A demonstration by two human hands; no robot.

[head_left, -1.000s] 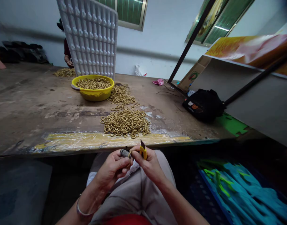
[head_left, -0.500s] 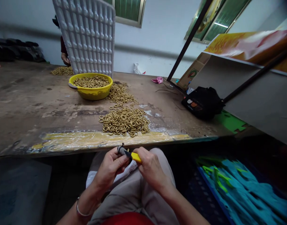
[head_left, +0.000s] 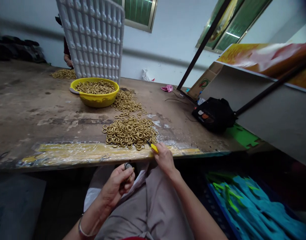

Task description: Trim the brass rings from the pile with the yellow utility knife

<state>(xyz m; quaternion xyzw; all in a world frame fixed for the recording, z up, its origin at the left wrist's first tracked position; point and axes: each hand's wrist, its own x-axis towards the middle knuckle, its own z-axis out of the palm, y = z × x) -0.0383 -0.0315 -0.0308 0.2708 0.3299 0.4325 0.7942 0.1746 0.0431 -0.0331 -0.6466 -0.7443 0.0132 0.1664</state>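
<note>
My right hand (head_left: pixel 164 159) grips a yellow-handled knife (head_left: pixel 154 148). Its dark tip touches or hovers just over the near right edge of a pile of brass-coloured rings (head_left: pixel 129 131); I cannot tell which. Below the table edge, over my lap, my left hand (head_left: pixel 119 181) is closed. A bit of brass-coloured ring (head_left: pixel 128 179) shows between its fingers, mostly hidden. A grey wrap with a dark band (head_left: pixel 127 165) sits around the tip of the index finger.
Behind the pile stand a yellow basin (head_left: pixel 98 98) full of rings and an upright grey plastic panel (head_left: pixel 95 40). A person's hand (head_left: pixel 69 63) shows beside a farther ring pile (head_left: pixel 63 73). At right are a black bag (head_left: pixel 214 115) and a crate of turquoise pieces (head_left: pixel 263 203).
My right hand has moved the knife away from my left hand, forward and to the right, up to the ring pile. The left hand stays over my lap, slightly lower.
</note>
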